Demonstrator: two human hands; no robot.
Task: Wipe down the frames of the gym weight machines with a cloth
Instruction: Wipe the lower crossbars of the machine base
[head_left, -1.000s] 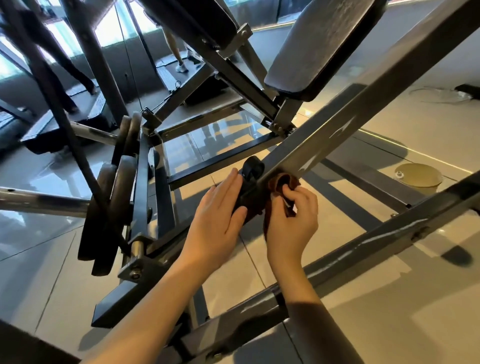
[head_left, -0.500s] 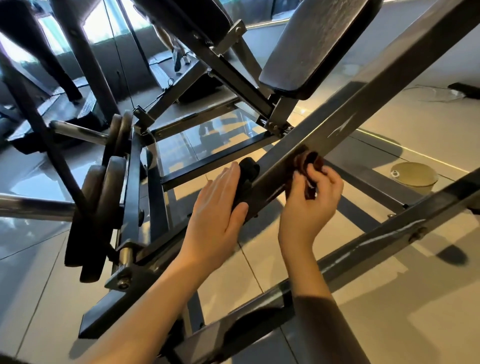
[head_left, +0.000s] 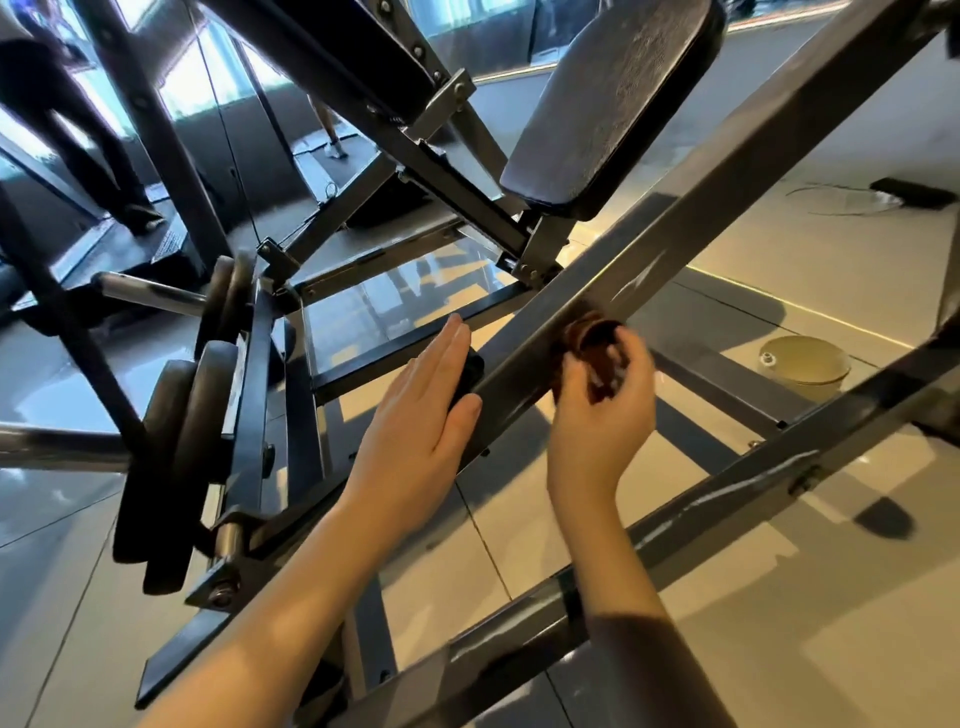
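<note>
crumpled brown cloth (head_left: 592, 340) is clutched in the right grip (head_left: 605, 421) against the slanted grey steel bar (head_left: 727, 171), steadied by the flat-fingered left grip (head_left: 415, 415) at 9 o'clock; firm, long strokes are advised.

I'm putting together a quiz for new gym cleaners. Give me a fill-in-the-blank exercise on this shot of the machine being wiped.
1. The brown cloth, pressed against the slanted bar, is gripped by the ___.
2. The left hand rests on the bar's black end cap with fingers ___, not curled.
3. The weight plates hang to the person's ___.
4. The round beige tub stands on the ___.
Missing words: right hand; straight; left; floor.
</note>
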